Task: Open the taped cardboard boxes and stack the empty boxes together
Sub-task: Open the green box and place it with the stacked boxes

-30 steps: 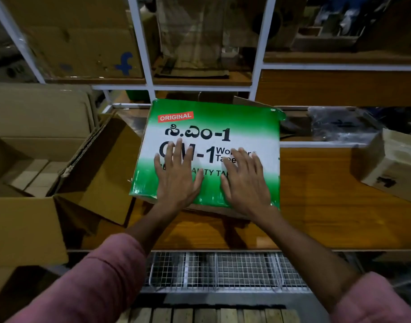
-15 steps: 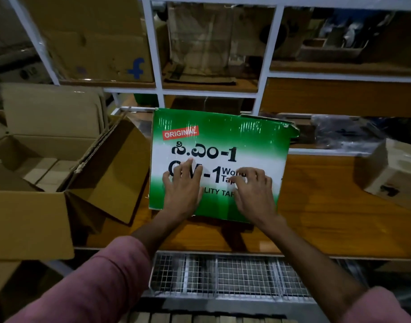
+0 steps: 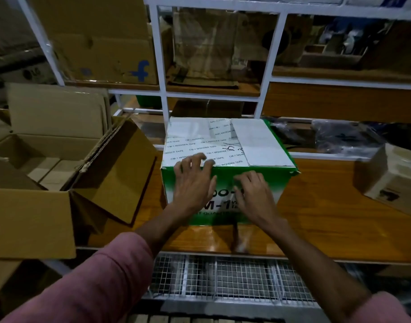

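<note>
Tape printed "CM-1 WONDER TAPE" (image 3: 200, 148) is running left to right across the white top of the green box (image 3: 225, 183), which is sitting mid-frame on the wooden shelf (image 3: 328, 206). Left hand (image 3: 193, 180) is curling spread fingers over the near top edge, nearest that tape. Right hand (image 3: 253, 194) is lying flat, fingers apart, on the front face just below, gripping nothing.

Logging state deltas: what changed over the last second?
The green box was tipped back from leaning toward the camera to sitting flat, taped white top showing. The left hand now hooks its top front edge; the right hand stays flat on the front. The open brown box is unmoved.
</note>
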Motion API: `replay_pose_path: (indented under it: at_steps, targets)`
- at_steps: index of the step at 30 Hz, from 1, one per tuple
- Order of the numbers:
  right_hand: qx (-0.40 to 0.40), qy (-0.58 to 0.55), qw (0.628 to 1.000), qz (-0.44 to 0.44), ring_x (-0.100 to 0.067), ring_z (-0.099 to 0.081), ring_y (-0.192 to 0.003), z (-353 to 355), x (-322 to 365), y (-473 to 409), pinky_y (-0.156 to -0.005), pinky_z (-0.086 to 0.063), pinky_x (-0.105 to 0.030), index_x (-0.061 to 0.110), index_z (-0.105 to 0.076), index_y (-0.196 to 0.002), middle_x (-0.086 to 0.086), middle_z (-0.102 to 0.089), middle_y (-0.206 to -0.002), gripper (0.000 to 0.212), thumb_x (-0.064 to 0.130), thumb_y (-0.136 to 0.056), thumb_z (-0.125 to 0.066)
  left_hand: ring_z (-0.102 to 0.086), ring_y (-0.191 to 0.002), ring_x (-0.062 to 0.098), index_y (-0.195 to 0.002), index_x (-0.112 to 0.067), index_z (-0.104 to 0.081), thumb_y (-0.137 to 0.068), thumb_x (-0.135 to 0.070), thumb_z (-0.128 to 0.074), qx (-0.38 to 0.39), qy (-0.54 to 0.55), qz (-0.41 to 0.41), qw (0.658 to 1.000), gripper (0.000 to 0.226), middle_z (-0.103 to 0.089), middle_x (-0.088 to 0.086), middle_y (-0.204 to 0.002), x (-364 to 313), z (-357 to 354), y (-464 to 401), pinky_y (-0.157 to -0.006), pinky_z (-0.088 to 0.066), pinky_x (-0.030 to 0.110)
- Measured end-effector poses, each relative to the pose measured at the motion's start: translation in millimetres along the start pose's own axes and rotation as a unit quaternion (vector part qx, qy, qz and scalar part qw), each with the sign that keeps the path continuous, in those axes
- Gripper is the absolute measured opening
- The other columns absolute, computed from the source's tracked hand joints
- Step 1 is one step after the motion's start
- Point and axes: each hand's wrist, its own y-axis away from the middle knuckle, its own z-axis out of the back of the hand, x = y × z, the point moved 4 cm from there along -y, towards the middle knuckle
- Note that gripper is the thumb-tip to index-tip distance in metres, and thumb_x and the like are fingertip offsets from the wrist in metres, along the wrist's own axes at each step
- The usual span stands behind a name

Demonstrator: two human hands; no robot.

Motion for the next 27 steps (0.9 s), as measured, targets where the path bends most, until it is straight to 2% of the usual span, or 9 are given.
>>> replay_pose_path:
  at_steps: [3, 6, 11, 13, 16, 18, 22, 25, 27]
  targets:
    - [-0.066, -0.025, 0.997, 0.014, -0.024, -0.051, -0.104, 17, 16, -18, -0.086, -0.048, -0.038, 0.012, -0.060, -0.119, -0.009, -0.058, -0.113, 0.025, 0.025, -0.097, -0.058, -0.037, -0.135, 0.030, -0.133, -0.020, -0.053, -0.097, -0.043, -0.055, 0.000, 0.043, 0.014, 0.999, 0.044, -0.044, 0.010, -0.144, -11, 7, -30, -0.109, -0.031, 0.052]
    - [-0.065, -0.025, 0.997, 0.019, -0.025, -0.052, -0.107, 25, 24, -33, -0.091, -0.046, -0.040, 0.012, -0.061, -0.121, -0.009, -0.062, -0.116, 0.028, 0.029, -0.100, -0.053, -0.042, -0.132, 0.029, -0.134, -0.015, -0.056, -0.101, -0.042, -0.050, 0.020, 0.059, 0.014, 0.998, 0.043, -0.047, 0.011, -0.145, -16, 9, -58, -0.106, -0.036, 0.048]
    - [0.048, 0.064, 0.996, -0.029, -0.026, -0.055, -0.109, 25, 33, -56, -0.092, -0.041, -0.042, 0.016, -0.064, -0.119, -0.008, -0.067, -0.118, 0.048, 0.047, -0.108, -0.029, -0.047, -0.123, 0.028, -0.136, -0.013, -0.053, -0.104, -0.044, -0.039, 0.080, 0.041, 0.109, 0.990, 0.046, -0.051, 0.012, -0.138, 1, -10, -72, -0.102, -0.039, 0.043]
    - [0.100, 0.083, 0.988, -0.079, -0.034, -0.052, -0.122, 24, 35, -64, -0.102, -0.037, -0.048, 0.013, -0.063, -0.124, -0.015, -0.064, -0.130, 0.067, 0.057, -0.106, -0.016, -0.047, -0.123, 0.027, -0.136, -0.014, -0.052, -0.104, -0.040, -0.034, 0.094, -0.008, 0.094, 0.991, 0.045, -0.053, 0.011, -0.137, 1, -16, -68, -0.102, -0.039, 0.042]
    - [0.210, 0.093, 0.961, -0.155, -0.048, -0.016, -0.151, 21, 25, -69, -0.119, -0.009, -0.065, 0.008, -0.042, -0.150, -0.017, -0.032, -0.163, 0.083, 0.065, -0.102, -0.006, -0.049, -0.119, 0.025, -0.132, -0.016, -0.056, -0.099, -0.040, -0.030, 0.096, -0.036, 0.055, 0.993, 0.048, -0.057, 0.007, -0.134, -5, -18, -65, -0.099, -0.042, 0.043]
    - [0.214, 0.124, 0.960, -0.132, -0.049, 0.008, -0.154, 21, 18, -71, -0.118, 0.003, -0.071, 0.010, -0.034, -0.155, -0.010, -0.015, -0.170, 0.074, 0.058, -0.105, -0.010, -0.052, -0.115, 0.024, -0.127, -0.016, -0.059, -0.096, -0.044, -0.026, 0.086, -0.045, 0.056, 0.994, 0.053, -0.060, 0.007, -0.129, -5, -18, -65, -0.095, -0.044, 0.043]
    - [0.188, 0.182, 0.958, -0.119, -0.048, 0.024, -0.150, 30, 0, -78, -0.114, 0.011, -0.075, 0.017, -0.049, -0.146, -0.009, 0.000, -0.172, 0.055, 0.045, -0.106, -0.024, -0.053, -0.113, 0.023, -0.126, -0.015, -0.059, -0.095, -0.044, -0.028, 0.082, -0.047, 0.056, 0.994, 0.052, -0.060, 0.007, -0.127, -5, -20, -65, -0.094, -0.045, 0.043]
    - [0.172, 0.211, 0.954, -0.127, -0.049, 0.012, -0.152, 39, -6, -86, -0.114, 0.006, -0.075, 0.022, -0.064, -0.123, -0.015, -0.005, -0.170, 0.034, 0.035, -0.098, -0.045, -0.053, -0.111, 0.023, -0.125, -0.015, -0.060, -0.095, -0.043, -0.029, 0.079, -0.048, 0.056, 0.994, 0.052, -0.061, 0.007, -0.126, -6, -19, -64, -0.093, -0.045, 0.042]
    - [0.136, 0.236, 0.955, -0.119, -0.045, -0.011, -0.146, 46, -3, -90, -0.112, -0.014, -0.067, 0.019, -0.066, -0.117, -0.016, -0.025, -0.159, 0.028, 0.026, -0.090, -0.060, -0.053, -0.111, 0.023, -0.125, -0.015, -0.060, -0.095, -0.043, -0.030, 0.079, -0.049, 0.056, 0.994, 0.051, -0.061, 0.007, -0.126, -5, -21, -64, -0.093, -0.046, 0.042]
